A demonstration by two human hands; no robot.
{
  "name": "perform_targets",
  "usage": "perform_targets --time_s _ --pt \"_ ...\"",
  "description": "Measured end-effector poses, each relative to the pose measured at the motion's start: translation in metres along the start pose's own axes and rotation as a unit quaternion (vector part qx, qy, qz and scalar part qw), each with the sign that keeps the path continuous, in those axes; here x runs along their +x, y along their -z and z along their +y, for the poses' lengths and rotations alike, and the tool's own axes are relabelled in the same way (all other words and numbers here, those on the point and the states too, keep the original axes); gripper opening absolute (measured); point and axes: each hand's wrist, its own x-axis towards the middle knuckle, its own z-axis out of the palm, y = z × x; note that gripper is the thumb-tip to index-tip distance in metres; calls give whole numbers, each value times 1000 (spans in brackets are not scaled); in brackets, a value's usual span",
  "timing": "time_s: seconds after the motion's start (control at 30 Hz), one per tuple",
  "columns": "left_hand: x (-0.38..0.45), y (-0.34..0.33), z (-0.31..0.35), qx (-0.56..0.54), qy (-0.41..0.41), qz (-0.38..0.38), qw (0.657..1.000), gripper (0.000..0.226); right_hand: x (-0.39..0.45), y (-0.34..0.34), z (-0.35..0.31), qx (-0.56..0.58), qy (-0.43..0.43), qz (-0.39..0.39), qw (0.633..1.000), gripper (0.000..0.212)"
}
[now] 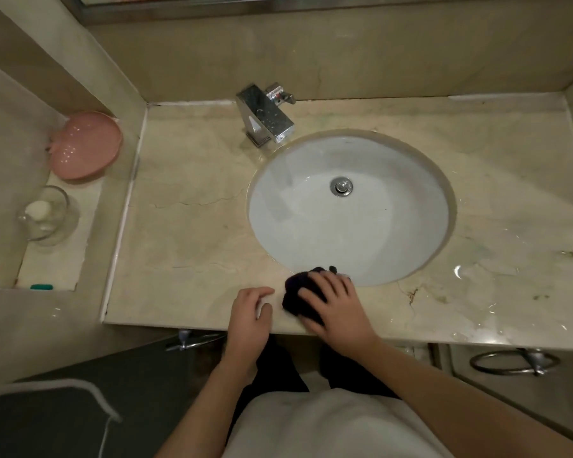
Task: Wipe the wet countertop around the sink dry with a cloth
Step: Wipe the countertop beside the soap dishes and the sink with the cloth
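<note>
A dark cloth (295, 292) lies bunched on the beige marble countertop (186, 226), right at the front rim of the round white sink (351, 206). My right hand (334, 299) presses flat on the cloth with spread fingers and covers most of it. Just left of the cloth, my left hand (248, 315) rests on the counter's front edge with its fingers loosely curled, holding nothing. Water streaks and droplets glint on the countertop right of the sink (497, 292).
A chrome faucet (265, 115) stands behind the sink at the left. On a lower ledge to the left sit a pink basin (85, 145) and a glass jar (47, 213). Towel rings (513, 361) hang below the counter's front edge.
</note>
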Motion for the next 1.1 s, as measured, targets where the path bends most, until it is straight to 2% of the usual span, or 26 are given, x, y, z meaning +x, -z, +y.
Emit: perform_targets --time_s 0.13,0.2,0.27,0.33,0.43,0.5,0.57,0.67,0.83,0.9,1.0,1.1 --pt "0 -9 10 15 34 23 999 29 27 33 38 83 -173 -29 981 43" --pt "-3 -18 16 14 50 46 998 30 29 52 54 125 -212 10 969 40" --pt "-8 -29 22 -15 31 58 998 33 20 74 63 165 -224 73 958 36" --pt "-14 -41 26 -23 -25 48 998 36 -4 94 70 187 -213 117 952 38" --pt "-18 -53 31 -6 -74 9 997 39 -52 101 77 167 -174 130 962 48" --pt "-15 -58 33 -4 -57 7 998 39 -83 85 79 131 -125 99 978 47" --pt "-10 -59 34 -5 -37 19 999 39 -105 58 74 85 -66 36 994 45" --pt "-1 -55 37 5 -25 9 1000 37 -105 22 57 16 3 -27 1000 45" --pt "9 -45 38 18 -9 -40 999 38 -40 13 30 11 45 -20 999 43" --pt "10 -43 37 9 -8 -50 999 41 -10 18 26 27 4 -9 1000 42" --pt "8 -41 35 -10 -3 -55 998 48 22 29 29 59 -105 -29 992 43" --pt "7 -40 34 -22 -3 -58 998 48 24 48 47 135 -205 28 969 39"
